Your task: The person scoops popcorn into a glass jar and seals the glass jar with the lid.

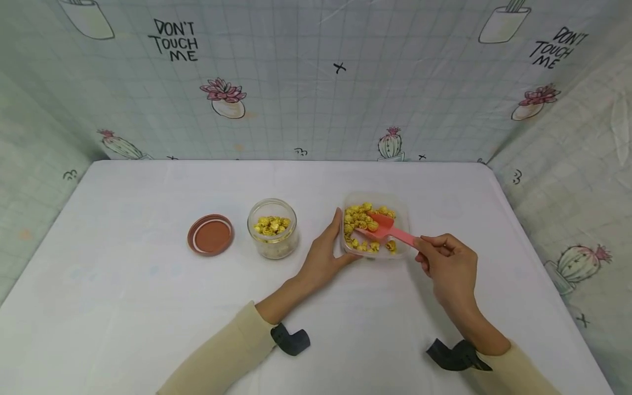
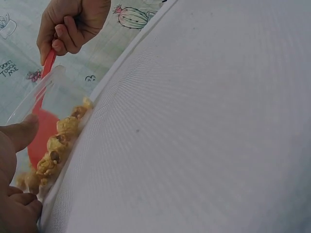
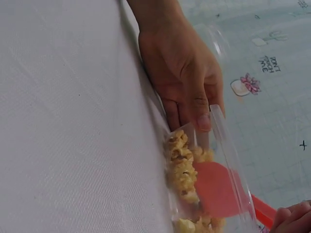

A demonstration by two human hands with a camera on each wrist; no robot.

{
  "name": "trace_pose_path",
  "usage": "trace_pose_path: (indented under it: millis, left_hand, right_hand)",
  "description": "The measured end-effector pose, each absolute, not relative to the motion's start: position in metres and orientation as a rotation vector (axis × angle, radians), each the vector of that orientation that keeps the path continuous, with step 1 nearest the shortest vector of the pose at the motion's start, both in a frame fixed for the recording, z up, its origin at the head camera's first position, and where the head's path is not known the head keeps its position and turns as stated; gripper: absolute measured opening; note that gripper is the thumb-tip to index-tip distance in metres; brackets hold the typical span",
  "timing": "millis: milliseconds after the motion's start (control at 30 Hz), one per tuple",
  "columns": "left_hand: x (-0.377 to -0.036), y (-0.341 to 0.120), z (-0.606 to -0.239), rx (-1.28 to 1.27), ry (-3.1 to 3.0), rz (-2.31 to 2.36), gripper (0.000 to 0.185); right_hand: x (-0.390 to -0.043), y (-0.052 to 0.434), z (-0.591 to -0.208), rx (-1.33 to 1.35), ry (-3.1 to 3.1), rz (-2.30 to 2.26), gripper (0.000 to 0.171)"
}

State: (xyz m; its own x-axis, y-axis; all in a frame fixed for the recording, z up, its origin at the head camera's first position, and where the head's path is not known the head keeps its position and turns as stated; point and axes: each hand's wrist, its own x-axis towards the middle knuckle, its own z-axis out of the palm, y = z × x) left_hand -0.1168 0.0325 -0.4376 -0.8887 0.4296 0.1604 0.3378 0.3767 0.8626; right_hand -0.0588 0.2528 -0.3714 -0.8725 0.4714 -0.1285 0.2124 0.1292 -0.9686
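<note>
Scooping is under way, judging by the scoop's place in the popcorn. The right hand (image 1: 446,263), near of the tub (image 1: 401,211), pinches the scoop (image 1: 387,229) by its handle, wrist low, blade among the popcorn (image 1: 357,219) inside. The left hand (image 1: 326,252) braces the tub's left wall, thumb against it. Next comes a level lift leftward to the jar (image 1: 273,229), left of the tub; the lid (image 1: 210,235) lies beyond it.

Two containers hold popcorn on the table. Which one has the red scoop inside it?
The clear plastic box, steadied by the left hand, has the scoop. The round glass jar stands apart, untouched.
</note>
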Motion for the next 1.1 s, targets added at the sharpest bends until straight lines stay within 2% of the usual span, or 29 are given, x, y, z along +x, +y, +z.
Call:
trace_pose_path:
  millis: [300, 533, 800, 1100]
  left_hand:
    - [-0.118, 0.034, -0.437, 0.719, 2.526, 1.551, 0.098]
    - [-0.119, 0.032, -0.437, 0.696, 2.533, 1.541, 0.098]
    - [-0.118, 0.032, -0.439, 0.694, 2.528, 1.549, 0.097]
    - [-0.117, 0.032, -0.438, 0.704, 2.536, 1.547, 0.098]
  right_hand:
    - [-0.072, 0.257, -0.372, -0.635, -2.483, 1.847, 0.041]
    - [-0.075, 0.26, -0.372, -0.731, -2.386, 2.062, 0.045]
    - [-0.071, 0.261, -0.377, -0.796, -2.183, 2.201, 0.042]
    - [-0.069, 0.266, -0.374, -0.855, -2.062, 2.305, 0.029]
